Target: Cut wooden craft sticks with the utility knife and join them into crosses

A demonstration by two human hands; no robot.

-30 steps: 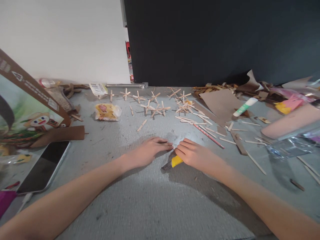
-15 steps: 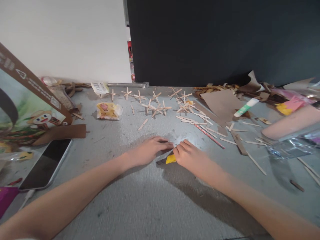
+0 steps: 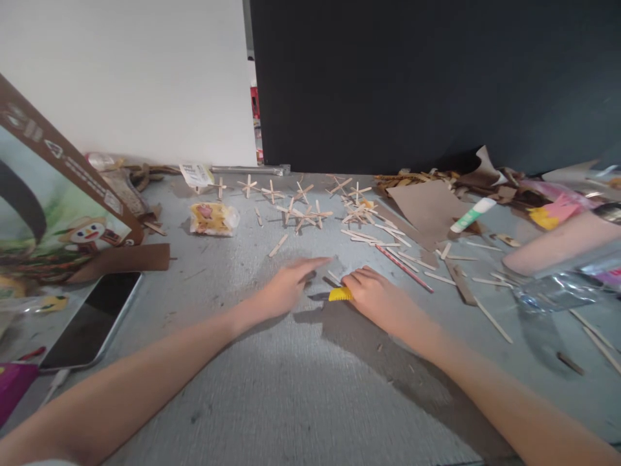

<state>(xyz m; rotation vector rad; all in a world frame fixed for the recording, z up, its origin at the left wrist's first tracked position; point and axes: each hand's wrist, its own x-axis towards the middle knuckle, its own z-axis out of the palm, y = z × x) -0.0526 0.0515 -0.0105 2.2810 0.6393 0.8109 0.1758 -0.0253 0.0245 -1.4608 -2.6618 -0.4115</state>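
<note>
yellow cutter partly hidden by right hand, paper bag cut off

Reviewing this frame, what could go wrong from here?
The right hand grips a yellow cutter whose dark end points toward the left hand, so a slip might nick it. The phone lies beside the left forearm; a sideways sweep could bump it.

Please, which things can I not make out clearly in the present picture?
All in the head view:
yellow cutter: rear part hidden by the right hand;
small stick: one end hidden by that hand;
left hand: pointing fingertip blurred;
purple object: cut off by the left edge;
green-and-white tube: print too small to read.
</note>
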